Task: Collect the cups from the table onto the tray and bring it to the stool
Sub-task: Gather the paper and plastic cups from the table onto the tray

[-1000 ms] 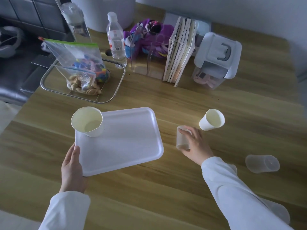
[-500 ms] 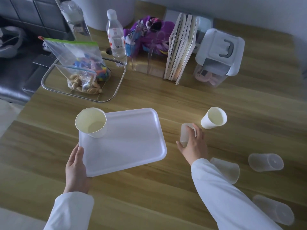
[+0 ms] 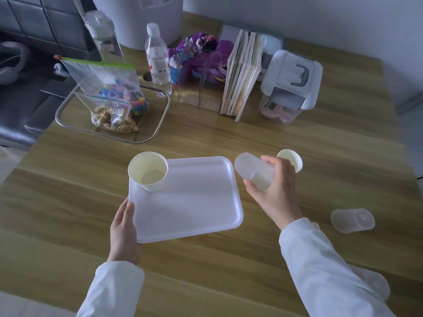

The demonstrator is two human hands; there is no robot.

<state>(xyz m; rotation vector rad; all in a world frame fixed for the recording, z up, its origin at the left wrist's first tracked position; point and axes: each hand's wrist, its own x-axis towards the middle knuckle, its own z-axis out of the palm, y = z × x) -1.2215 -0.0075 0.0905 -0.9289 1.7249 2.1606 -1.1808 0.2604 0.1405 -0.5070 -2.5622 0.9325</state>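
A white tray (image 3: 194, 202) lies on the wooden table (image 3: 206, 271). A paper cup (image 3: 148, 171) stands upright in its far left corner. My left hand (image 3: 124, 232) grips the tray's near left edge. My right hand (image 3: 274, 193) holds a clear plastic cup (image 3: 253, 171) tilted on its side in the air, just right of the tray. Behind that hand a second paper cup (image 3: 291, 160) is partly hidden. Another clear cup (image 3: 352, 220) lies on its side at the right. One more clear cup (image 3: 375, 287) shows by my right sleeve.
At the back stand a metal-rimmed tray (image 3: 160, 124) with snack bags (image 3: 109, 97), a water bottle (image 3: 158, 62), a clear holder with books (image 3: 242, 74), purple fabric (image 3: 201, 56) and a lidded plastic box (image 3: 290, 85). A dark seat (image 3: 13, 92) lies beyond the left edge.
My right hand has lifted the clear cup off the table and carried it left toward the tray, tipping it sideways. My left hand stays on the tray edge.
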